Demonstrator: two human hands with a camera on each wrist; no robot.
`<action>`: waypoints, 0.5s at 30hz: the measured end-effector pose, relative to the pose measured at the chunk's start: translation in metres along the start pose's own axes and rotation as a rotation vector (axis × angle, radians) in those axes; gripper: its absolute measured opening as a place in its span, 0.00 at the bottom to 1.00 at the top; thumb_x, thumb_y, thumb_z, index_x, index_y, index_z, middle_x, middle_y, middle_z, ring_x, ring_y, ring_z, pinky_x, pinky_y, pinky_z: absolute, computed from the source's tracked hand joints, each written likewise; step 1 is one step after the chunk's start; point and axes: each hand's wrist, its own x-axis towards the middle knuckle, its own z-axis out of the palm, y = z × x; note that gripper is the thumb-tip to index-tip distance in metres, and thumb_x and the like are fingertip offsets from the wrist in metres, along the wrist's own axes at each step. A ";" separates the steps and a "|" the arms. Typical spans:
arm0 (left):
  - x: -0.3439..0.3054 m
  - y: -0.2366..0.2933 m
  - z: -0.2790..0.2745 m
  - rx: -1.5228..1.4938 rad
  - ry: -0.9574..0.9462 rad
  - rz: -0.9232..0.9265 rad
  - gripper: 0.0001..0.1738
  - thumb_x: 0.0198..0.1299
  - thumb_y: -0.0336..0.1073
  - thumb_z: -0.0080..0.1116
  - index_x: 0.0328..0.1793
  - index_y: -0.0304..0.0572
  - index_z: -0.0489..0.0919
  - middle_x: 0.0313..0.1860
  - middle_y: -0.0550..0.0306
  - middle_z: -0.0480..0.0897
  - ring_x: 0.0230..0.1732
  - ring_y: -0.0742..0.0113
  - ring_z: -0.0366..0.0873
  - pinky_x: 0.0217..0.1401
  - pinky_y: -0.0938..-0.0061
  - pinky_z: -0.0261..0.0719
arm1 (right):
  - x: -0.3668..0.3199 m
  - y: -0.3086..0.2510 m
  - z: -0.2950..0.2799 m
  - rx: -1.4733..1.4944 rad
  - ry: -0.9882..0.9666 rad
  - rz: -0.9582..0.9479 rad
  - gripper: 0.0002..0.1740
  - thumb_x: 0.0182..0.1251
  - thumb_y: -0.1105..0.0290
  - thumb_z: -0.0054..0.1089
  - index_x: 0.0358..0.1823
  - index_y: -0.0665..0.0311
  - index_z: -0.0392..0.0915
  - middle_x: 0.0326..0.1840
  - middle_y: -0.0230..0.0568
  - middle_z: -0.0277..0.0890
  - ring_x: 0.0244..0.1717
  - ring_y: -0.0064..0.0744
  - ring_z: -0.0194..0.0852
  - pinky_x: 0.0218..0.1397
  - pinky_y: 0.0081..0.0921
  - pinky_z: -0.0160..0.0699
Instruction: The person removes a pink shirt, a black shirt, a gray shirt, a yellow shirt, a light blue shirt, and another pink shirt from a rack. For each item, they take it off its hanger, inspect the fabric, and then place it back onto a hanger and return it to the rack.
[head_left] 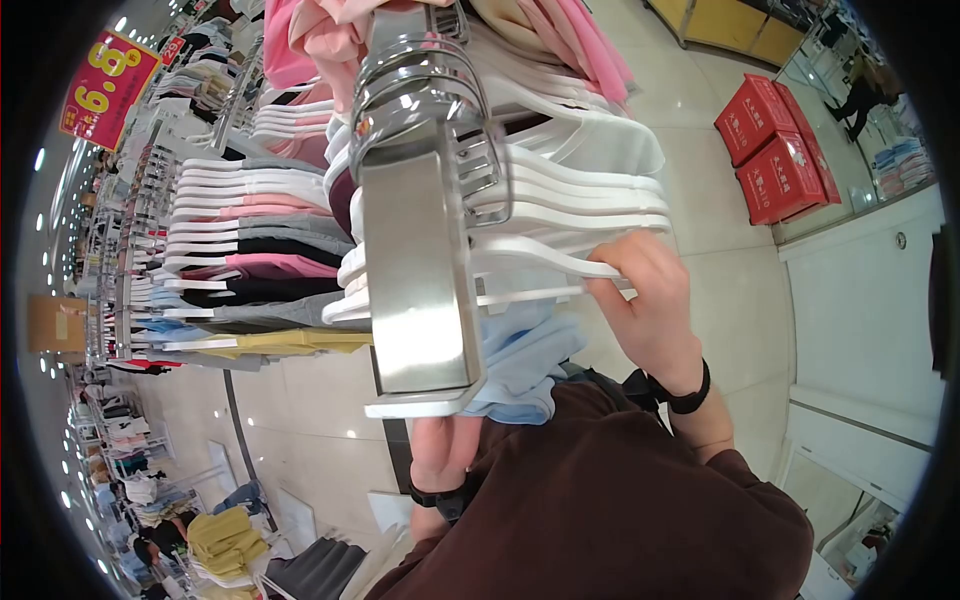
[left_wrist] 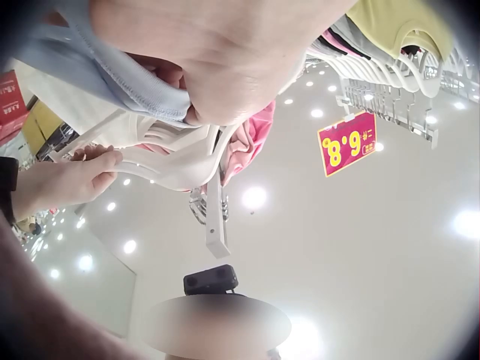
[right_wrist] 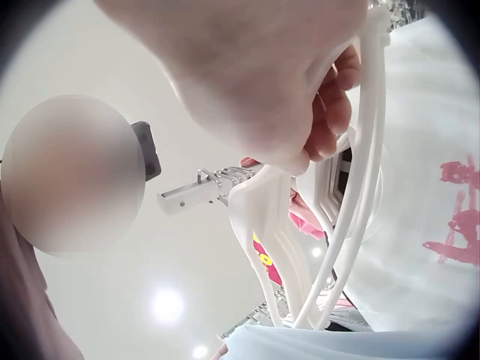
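Note:
A white hanger [head_left: 540,257] hangs at the near end of the metal rail [head_left: 418,270]. My right hand [head_left: 650,295] pinches its right end; the left wrist view also has this hand [left_wrist: 71,180] on the hanger [left_wrist: 176,169]. A light blue garment [head_left: 525,365] hangs below the hanger. My left hand [head_left: 445,445] is partly hidden behind the rail's end in the head view. In the left wrist view the left hand [left_wrist: 225,52] holds the blue cloth [left_wrist: 127,82] with curled fingers. White hangers [right_wrist: 274,217] stand beside the right hand [right_wrist: 262,82].
More white hangers [head_left: 590,200] and pink clothes [head_left: 575,45] hang farther along the rail. A rack of folded-over garments [head_left: 285,265] stands at the left. Red boxes [head_left: 775,150] sit on the floor at the upper right, near a white cabinet [head_left: 860,320].

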 end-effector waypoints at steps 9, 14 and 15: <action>0.002 0.005 0.000 0.111 -0.027 -0.014 0.09 0.76 0.40 0.51 0.49 0.44 0.70 0.51 0.56 0.80 0.55 0.63 0.76 0.62 0.62 0.75 | 0.002 -0.015 -0.011 0.185 0.006 0.162 0.08 0.58 0.82 0.70 0.36 0.63 0.82 0.25 0.34 0.75 0.22 0.29 0.68 0.26 0.26 0.64; 0.001 0.009 -0.005 0.057 -0.114 0.031 0.09 0.73 0.39 0.54 0.48 0.43 0.71 0.52 0.55 0.79 0.57 0.62 0.77 0.65 0.62 0.74 | -0.036 0.017 -0.013 0.197 -0.012 0.142 0.10 0.58 0.83 0.70 0.37 0.63 0.79 0.25 0.31 0.73 0.23 0.23 0.66 0.27 0.24 0.63; 0.001 0.010 -0.005 0.053 -0.114 0.035 0.09 0.73 0.39 0.54 0.48 0.43 0.71 0.52 0.55 0.79 0.57 0.62 0.77 0.65 0.62 0.74 | -0.055 0.027 -0.008 0.298 0.009 0.223 0.12 0.57 0.83 0.71 0.38 0.63 0.78 0.24 0.29 0.73 0.24 0.20 0.65 0.27 0.23 0.63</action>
